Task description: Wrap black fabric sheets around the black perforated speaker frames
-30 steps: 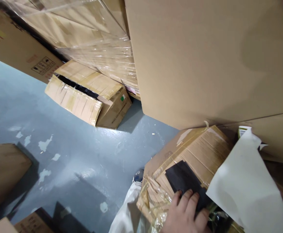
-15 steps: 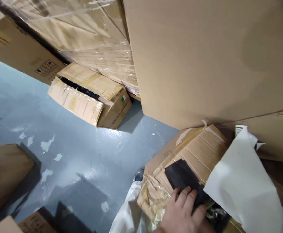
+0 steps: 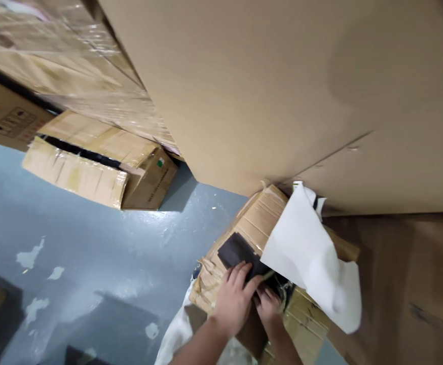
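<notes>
Gripping a black sheet [image 3: 238, 251] on a carton [image 3: 254, 225], left hand [image 3: 232, 299] and right hand [image 3: 269, 309] curl; green label [image 3: 161, 162] unreadable.

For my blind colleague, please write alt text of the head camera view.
The left hand lies on a flat black sheet on a taped brown cardboard box, the right hand close by. A crumpled white sheet hangs beside them.

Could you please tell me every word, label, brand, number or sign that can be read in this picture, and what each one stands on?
No word, brand or number can be read clearly.
Handling-symbol panel on the cardboard carton: small pictograms, too blurred to make out.
Small green label on the end of the taped carton: too small to read.
Line of dark print on that same end: too blurred to read.
</notes>
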